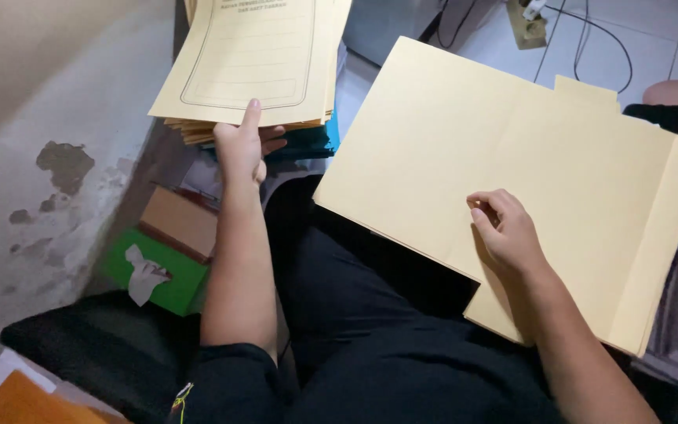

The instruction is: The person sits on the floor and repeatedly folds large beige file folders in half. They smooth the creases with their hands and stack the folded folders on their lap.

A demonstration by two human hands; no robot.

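The large pale-yellow card folder lies opened out flat across my lap, blank inside, tilted so its long edge runs down toward the right. A narrow flap is folded up along its right edge, a small tab sticks out of its top edge, and a crease runs down its middle. My right hand rests on it near the lower middle, fingers curled in against the card. The stack of matching pale-yellow card folders sits ahead of me to the left, closed, the top cover printed with a thin dark rounded border. My left hand grips its near edge, thumb on top.
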